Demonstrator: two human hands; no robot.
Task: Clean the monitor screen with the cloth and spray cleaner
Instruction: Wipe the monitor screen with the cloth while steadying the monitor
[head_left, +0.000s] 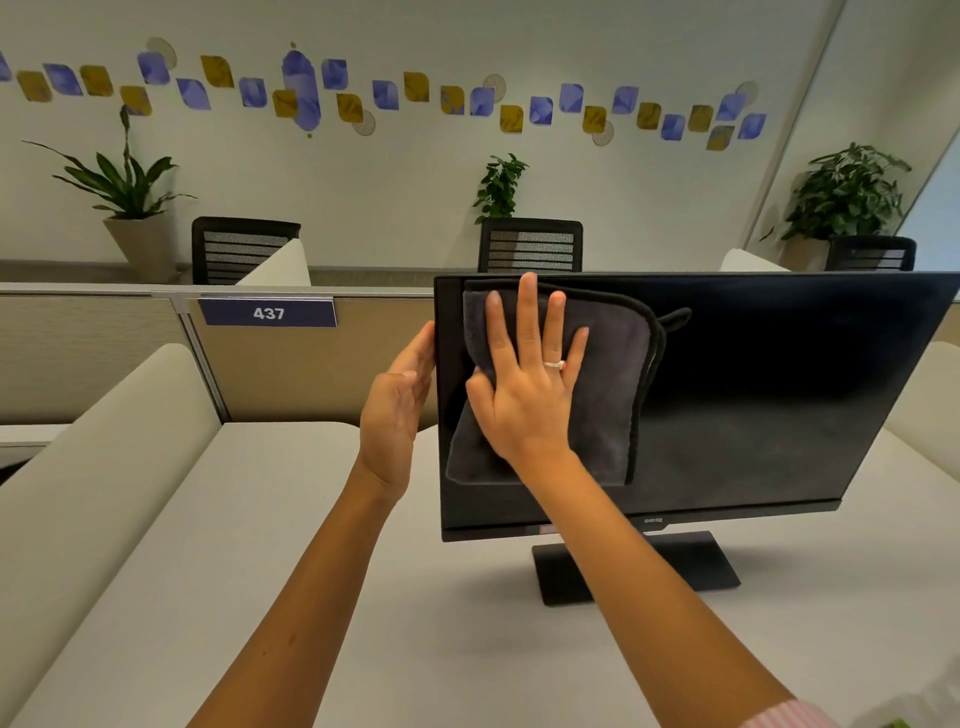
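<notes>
At the screen's upper left corner, your right hand (524, 387) presses the cloth (597, 395) flat, fingers straight, wiping the monitor (753, 395); your left hand (397, 410) steadies its edge, grip relaxed. Next, sweep rightward across the unwiped glass.

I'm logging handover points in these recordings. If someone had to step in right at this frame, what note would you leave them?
Right hand: flat, fingers spread, pressing the grey cloth onto the upper left part of the monitor screen.
Left hand: steadying the monitor's left edge, fingers behind the bezel; how far they curl is hidden.
Monitor stands upright on its base on the white desk.
Spray cleaner: not clearly in view; only a blurred green scrap shows at the bottom right corner.
Done: cloth is on the screen, wiping at the left side.
Left: the centre, right and lower areas of the screen; whether spray went on cannot be told.
</notes>
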